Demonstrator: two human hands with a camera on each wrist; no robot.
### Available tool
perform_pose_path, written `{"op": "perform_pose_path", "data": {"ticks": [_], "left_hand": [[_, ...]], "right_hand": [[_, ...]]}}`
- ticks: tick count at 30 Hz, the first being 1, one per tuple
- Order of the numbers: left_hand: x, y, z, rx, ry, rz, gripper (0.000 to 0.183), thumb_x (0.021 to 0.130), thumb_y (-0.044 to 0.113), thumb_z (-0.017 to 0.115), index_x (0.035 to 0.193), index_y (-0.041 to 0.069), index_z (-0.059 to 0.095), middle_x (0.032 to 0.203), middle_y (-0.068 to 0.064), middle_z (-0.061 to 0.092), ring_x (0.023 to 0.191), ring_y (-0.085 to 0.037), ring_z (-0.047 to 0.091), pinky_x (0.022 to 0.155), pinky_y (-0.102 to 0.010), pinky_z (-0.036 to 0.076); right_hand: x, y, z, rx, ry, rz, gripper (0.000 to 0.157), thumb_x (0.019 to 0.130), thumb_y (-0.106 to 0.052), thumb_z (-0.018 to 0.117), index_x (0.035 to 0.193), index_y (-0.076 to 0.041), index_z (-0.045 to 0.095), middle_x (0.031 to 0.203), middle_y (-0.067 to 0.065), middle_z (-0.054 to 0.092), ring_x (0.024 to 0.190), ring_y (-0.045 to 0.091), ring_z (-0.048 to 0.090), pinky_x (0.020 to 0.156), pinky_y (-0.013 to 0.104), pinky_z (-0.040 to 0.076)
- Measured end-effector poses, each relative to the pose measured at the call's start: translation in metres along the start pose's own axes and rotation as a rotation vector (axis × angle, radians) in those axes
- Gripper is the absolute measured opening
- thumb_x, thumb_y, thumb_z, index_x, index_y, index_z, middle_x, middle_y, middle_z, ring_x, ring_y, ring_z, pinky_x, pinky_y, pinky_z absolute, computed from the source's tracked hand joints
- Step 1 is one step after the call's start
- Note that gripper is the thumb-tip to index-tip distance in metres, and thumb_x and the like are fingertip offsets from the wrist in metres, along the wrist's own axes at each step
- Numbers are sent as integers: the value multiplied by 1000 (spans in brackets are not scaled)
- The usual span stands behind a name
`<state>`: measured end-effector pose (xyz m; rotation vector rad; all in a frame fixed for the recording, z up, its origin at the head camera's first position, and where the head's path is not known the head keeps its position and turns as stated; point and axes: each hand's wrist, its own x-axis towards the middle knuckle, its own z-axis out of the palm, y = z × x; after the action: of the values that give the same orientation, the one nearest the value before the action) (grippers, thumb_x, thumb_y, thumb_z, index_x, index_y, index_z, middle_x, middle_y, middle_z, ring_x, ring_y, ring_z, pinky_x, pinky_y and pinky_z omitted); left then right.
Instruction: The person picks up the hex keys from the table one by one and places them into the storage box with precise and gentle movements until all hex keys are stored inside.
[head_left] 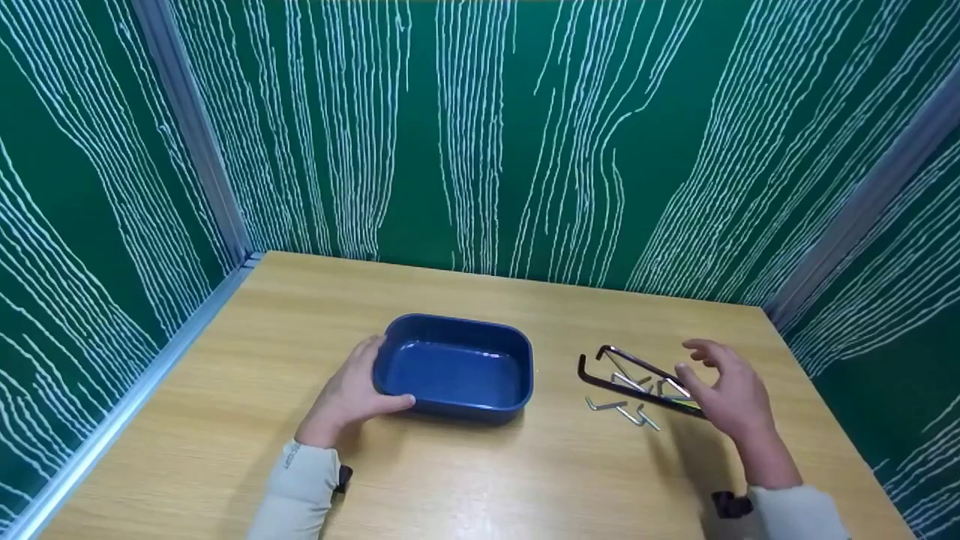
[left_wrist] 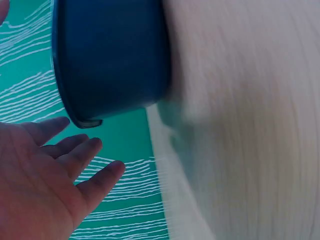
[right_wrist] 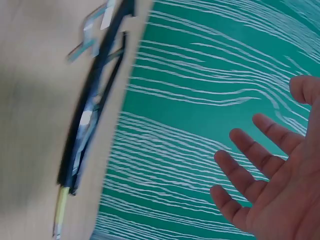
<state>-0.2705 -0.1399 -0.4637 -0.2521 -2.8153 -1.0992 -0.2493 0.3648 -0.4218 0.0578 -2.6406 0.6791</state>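
Observation:
A deep blue rectangular tub (head_left: pixel 454 367) stands upright on the table, its inside bare. At its left end is my left hand (head_left: pixel 352 390), thumb by the front rim. The left wrist view shows that hand's fingers (left_wrist: pixel 82 155) spread and fairly straight, close to a corner of the tub (left_wrist: pixel 110 55); contact cannot be made out. My right hand (head_left: pixel 731 386) hovers above the right end of a loose pile of hex keys. Two long black hex keys (head_left: pixel 600 385) lie among several small silver hex keys (head_left: pixel 628 415). The right wrist view shows nothing in the right palm (right_wrist: pixel 285 200).
The wooden table (head_left: pixel 450 480) runs back to green panels (head_left: pixel 420 150) with white wavy lines. Metal frame posts (head_left: pixel 202 142) stand at both back corners. A yellow-coloured piece (right_wrist: pixel 61 205) shows at the end of the hex key pile.

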Motion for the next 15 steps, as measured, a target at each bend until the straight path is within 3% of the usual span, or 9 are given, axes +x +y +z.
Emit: {"op": "perform_pose_path", "data": {"ticks": [5,9,15], "left_hand": [[9,-10,8,-70,4,78,110,45,55,78,136,26,23,135,2,36,117,-19,38,97,-48,34],[14,-14,15,-111,-16,149,117,42,55,79,137,35,14,136,2,34,120,-19,37,98,-46,32],[17,-12,20,-97,3,140,125,39,56,80,138,37,7,138,1,31,121,-20,37,98,-45,33]], "right_hand": [[14,15,10,-25,-98,41,47,80,-53,50,114,-19,52,106,13,56,100,34,48,73,52,39],[24,23,17,-24,-168,68,48,80,-56,48,113,-21,52,109,14,56,101,34,48,73,50,42],[41,31,27,-18,-266,94,53,78,-60,46,114,-21,52,112,14,53,100,34,47,72,46,42]]}}
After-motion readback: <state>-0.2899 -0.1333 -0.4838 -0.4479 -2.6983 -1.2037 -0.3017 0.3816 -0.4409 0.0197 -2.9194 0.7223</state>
